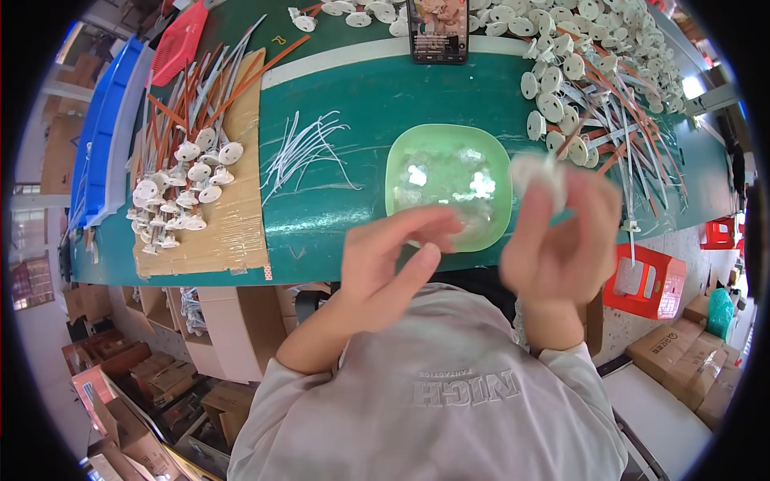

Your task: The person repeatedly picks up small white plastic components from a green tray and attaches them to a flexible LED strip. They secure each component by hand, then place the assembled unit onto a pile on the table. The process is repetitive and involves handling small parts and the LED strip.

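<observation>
My left hand point(383, 268) hovers at the near edge of a light green plastic bowl point(392, 178), thumb and fingers apart, holding nothing. Small clear, shiny pieces point(449, 178) lie in the bowl; what they are is too unclear to tell. To the bowl's right, my right hand point(565, 252) is raised and smeared by motion. Its fingers are closed on a white round fitting point(536, 172), from which a brown strip sticks up. A loose bunch of thin white ties point(305, 156) lies on the green table left of the bowl.
White fittings with brown and white leads point(188, 188) lie on cardboard point(241, 232) at left. A larger heap point(553, 104) fills the far right. A phone point(439, 32) stands at the back. Blue tray point(108, 128) and red basket point(180, 44) sit far left; a red stool point(650, 280) stands right.
</observation>
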`<control>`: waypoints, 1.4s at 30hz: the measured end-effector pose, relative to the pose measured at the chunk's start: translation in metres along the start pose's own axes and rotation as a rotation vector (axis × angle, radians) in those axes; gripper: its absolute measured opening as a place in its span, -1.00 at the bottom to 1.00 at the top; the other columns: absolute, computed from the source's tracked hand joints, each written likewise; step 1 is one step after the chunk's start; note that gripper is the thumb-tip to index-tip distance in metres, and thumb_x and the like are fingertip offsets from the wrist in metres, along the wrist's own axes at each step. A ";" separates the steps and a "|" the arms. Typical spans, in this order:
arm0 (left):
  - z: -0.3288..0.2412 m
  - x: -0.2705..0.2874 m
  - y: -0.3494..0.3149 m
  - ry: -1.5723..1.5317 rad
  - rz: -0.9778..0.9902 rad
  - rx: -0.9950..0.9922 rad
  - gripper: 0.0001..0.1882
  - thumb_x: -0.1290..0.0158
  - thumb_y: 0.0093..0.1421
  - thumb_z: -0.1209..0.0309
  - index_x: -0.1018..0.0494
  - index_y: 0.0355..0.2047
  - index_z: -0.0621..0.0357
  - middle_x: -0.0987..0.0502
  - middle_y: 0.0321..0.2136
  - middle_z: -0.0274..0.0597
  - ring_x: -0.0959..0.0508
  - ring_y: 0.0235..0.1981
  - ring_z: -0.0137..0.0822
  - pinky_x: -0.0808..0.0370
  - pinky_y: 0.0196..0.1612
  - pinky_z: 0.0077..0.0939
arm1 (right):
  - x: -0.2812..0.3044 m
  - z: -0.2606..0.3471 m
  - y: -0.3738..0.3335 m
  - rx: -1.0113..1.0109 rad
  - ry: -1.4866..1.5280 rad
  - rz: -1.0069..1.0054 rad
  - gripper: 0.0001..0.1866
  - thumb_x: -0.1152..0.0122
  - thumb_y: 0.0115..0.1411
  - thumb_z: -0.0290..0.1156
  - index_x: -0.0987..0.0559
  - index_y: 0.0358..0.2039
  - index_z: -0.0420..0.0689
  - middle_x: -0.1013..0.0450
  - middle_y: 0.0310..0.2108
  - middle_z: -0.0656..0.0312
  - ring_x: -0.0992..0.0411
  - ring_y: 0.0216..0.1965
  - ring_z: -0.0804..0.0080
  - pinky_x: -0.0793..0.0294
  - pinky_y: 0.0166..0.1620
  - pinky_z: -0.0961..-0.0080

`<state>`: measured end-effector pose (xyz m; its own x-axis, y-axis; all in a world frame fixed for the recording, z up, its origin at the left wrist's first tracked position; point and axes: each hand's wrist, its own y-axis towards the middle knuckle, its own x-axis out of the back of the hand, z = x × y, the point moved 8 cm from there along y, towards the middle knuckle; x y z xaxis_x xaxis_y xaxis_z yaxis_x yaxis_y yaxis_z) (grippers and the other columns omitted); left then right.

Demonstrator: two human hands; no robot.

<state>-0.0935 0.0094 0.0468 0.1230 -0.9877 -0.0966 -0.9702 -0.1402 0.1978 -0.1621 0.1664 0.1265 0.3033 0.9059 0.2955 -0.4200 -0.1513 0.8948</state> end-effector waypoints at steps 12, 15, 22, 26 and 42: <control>0.003 -0.017 -0.007 -0.513 0.051 0.146 -0.45 0.11 0.41 0.19 -0.26 0.23 0.40 -0.51 0.01 -0.01 -0.49 0.08 -0.27 -0.39 0.14 -0.38 | -0.023 0.022 -0.030 -0.105 0.346 0.317 -0.75 -0.44 -0.12 -0.54 -0.56 -0.39 -0.12 -0.51 -0.12 0.13 -0.37 -0.17 0.15 -0.42 -0.14 0.31; 0.003 -0.014 -0.005 -0.791 0.090 0.082 -0.50 -0.01 0.35 0.35 -0.28 0.21 0.39 -0.51 0.00 -0.02 -0.48 0.08 -0.29 -0.39 0.15 -0.34 | -0.031 0.019 -0.032 -0.117 0.482 0.394 -0.78 -0.40 -0.13 -0.55 -0.56 -0.43 -0.13 -0.48 -0.10 0.11 -0.38 -0.17 0.13 -0.42 -0.15 0.32; 0.009 0.009 -0.006 -0.266 0.055 -0.127 -0.52 -0.12 0.24 0.47 -0.36 0.14 0.38 -0.55 -0.08 -0.01 -0.57 -0.03 -0.21 -0.49 0.06 -0.33 | -0.027 0.042 -0.023 0.183 0.309 0.319 -0.67 -0.37 -0.38 -0.53 -0.60 -0.45 -0.14 -0.48 -0.13 0.14 -0.40 -0.21 0.18 -0.45 -0.27 0.41; 0.014 -0.004 -0.016 -0.578 0.052 -0.036 -0.52 -0.08 0.29 0.34 -0.36 0.13 0.40 -0.56 -0.08 0.03 -0.58 -0.04 -0.20 -0.50 0.04 -0.36 | -0.017 0.039 -0.029 0.157 0.391 0.214 -0.58 -0.37 -0.43 -0.50 -0.66 -0.38 -0.11 -0.50 -0.18 0.20 -0.41 -0.27 0.27 -0.43 -0.36 0.53; 0.005 0.009 -0.016 -0.132 0.097 -0.055 -0.35 -0.14 0.22 0.10 -0.43 0.01 0.58 -0.63 -0.26 0.05 -0.65 -0.27 -0.28 -0.54 -0.18 -0.49 | -0.021 0.048 -0.038 0.219 0.490 0.179 -0.67 -0.38 -0.27 -0.56 -0.69 -0.36 -0.20 -0.54 -0.32 0.20 -0.54 -0.34 0.31 -0.57 -0.43 0.53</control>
<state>-0.0775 0.0032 0.0377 -0.0027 -0.9797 -0.2005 -0.9627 -0.0516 0.2655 -0.1118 0.1345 0.1023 -0.2105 0.9284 0.3062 -0.2251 -0.3508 0.9090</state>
